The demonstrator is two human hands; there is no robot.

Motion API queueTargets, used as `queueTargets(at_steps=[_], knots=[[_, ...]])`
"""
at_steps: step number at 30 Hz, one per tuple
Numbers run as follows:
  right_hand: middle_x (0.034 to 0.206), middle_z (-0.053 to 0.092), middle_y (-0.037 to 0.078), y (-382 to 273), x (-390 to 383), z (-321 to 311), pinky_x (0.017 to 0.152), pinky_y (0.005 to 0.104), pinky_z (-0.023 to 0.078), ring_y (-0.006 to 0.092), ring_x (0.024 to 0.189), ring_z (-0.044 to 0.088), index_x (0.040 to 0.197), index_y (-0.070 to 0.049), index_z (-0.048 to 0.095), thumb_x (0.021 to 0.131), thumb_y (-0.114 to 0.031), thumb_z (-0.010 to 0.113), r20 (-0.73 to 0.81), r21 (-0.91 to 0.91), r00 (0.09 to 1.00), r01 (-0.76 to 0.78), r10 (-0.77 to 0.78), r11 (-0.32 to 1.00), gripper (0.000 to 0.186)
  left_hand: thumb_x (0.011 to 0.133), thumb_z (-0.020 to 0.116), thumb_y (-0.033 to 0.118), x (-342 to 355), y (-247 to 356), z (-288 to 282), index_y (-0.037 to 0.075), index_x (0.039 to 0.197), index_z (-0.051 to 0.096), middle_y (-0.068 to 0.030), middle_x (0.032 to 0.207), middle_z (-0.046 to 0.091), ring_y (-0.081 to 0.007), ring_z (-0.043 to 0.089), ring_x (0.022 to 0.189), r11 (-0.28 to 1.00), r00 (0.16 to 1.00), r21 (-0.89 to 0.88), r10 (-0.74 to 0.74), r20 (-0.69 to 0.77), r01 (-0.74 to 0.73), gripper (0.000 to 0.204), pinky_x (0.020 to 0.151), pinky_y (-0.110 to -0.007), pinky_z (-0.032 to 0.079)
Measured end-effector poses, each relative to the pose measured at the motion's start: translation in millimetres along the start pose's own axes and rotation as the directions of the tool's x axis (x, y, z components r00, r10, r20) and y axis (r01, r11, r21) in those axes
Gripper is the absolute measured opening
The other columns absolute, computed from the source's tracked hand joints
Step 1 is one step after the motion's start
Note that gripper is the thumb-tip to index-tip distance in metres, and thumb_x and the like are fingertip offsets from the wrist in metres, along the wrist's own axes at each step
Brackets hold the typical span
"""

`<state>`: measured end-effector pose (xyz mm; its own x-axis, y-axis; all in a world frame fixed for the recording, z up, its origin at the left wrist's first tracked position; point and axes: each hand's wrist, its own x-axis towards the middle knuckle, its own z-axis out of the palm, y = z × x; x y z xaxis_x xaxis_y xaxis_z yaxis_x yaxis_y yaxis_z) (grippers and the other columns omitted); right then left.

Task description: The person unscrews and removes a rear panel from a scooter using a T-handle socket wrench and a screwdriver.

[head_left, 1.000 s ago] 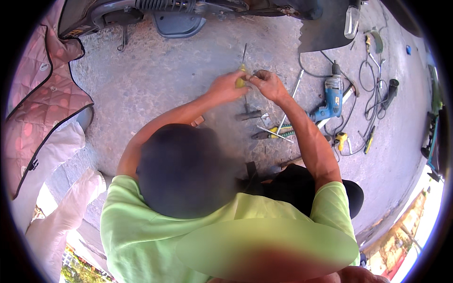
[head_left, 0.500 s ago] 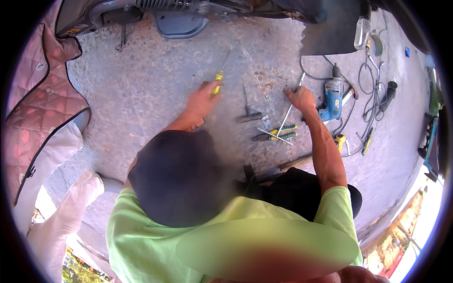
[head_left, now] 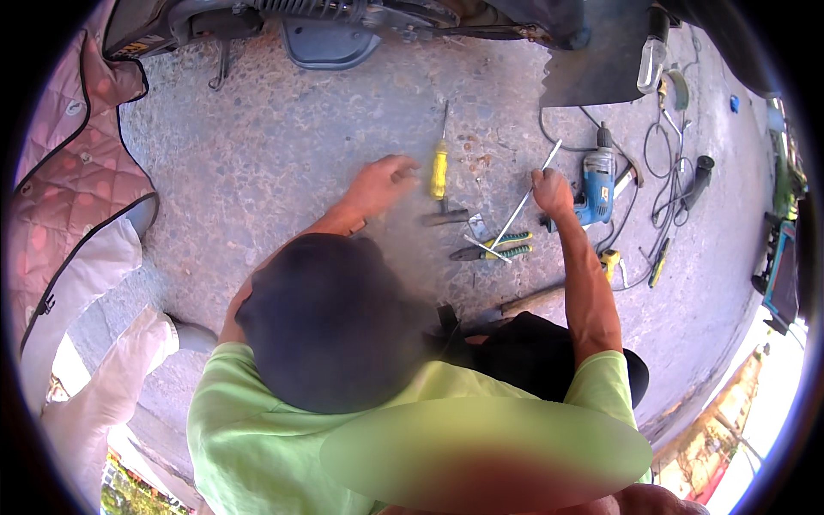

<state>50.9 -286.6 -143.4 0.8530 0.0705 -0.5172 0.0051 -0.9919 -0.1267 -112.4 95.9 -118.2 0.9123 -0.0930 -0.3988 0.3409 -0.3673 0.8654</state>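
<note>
My left hand (head_left: 382,185) is just left of a yellow-handled screwdriver (head_left: 439,172). It touches nothing, and its fingers are apart and slightly blurred. The screwdriver lies on the concrete, its shaft pointing away from me. My right hand (head_left: 552,192) is closed around the shaft of a silver T-handle wrench (head_left: 513,217) near its far end. The wrench's crossbar rests over the pliers (head_left: 515,246) with green and yellow grips. Beyond the pliers lie a small dark-headed tool (head_left: 445,216), partly under the screwdriver's butt, and a small metal plate (head_left: 477,226).
A blue power drill (head_left: 598,184) lies right of my right hand, with cables (head_left: 661,172) around it. A hammer (head_left: 536,299) with a wooden handle is near my knee. A motorbike (head_left: 386,17) stands along the far side; a pink quilted cover (head_left: 86,163) hangs at the left.
My left hand has let go of the screwdriver, which now lies further right, beside the small tool. My right hand still grips the wrench, slightly nearer to me.
</note>
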Motion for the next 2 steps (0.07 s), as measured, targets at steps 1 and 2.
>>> queueTargets(at_steps=[1,2], knots=[[0.111,0.070,0.030,-10.6,1.4,-7.9,0.098,0.0524,0.051,0.0507,0.109,0.066,0.109,-0.001,0.073,0.098,-0.047,0.047,-0.022,0.032,0.999,0.043,-0.042,0.999,0.053,0.098,0.068,0.025,0.0,1.7,1.7,0.009,0.137,0.061,-0.0099,0.128,0.066,-0.0258,0.068,0.100,0.997,0.999,-0.074,0.005,0.050,-0.001,0.043,0.091,-0.037,0.054],[0.117,0.069,0.031,-30.1,0.5,-21.7,0.103,0.0533,0.049,0.0498,0.115,0.064,0.114,0.002,0.072,0.095,-0.044,0.047,0.009,0.096,0.997,0.069,-0.070,0.993,0.056,0.099,0.067,0.026,-2.4,3.5,3.6,0.009,0.138,0.061,-0.0104,0.131,0.065,-0.0265,0.068,0.101,0.989,0.995,-0.149,0.008,0.099,0.006,0.043,0.093,-0.037,0.053]])
